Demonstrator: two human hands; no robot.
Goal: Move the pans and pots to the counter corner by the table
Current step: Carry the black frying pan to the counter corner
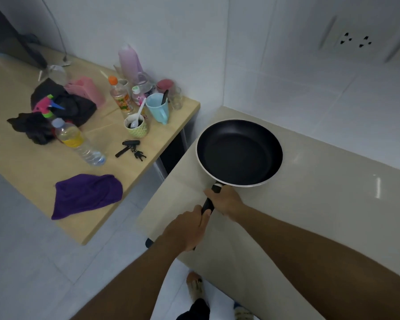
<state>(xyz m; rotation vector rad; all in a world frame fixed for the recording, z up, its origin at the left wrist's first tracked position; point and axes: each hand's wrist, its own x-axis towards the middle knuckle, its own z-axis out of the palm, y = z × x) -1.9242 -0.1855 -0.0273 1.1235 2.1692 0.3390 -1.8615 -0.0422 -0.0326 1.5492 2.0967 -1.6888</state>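
Your right hand (225,200) and left hand (186,229) both grip the black handle (207,205) of the frying pan (239,152), which sits over the beige counter (310,204) near its corner by the wall. Beside it, the wooden table (32,172) carries a purple cloth (87,194), a water bottle (77,142), keys (131,148) and cups.

Counter (333,204) bare beyond frying pan (239,152).
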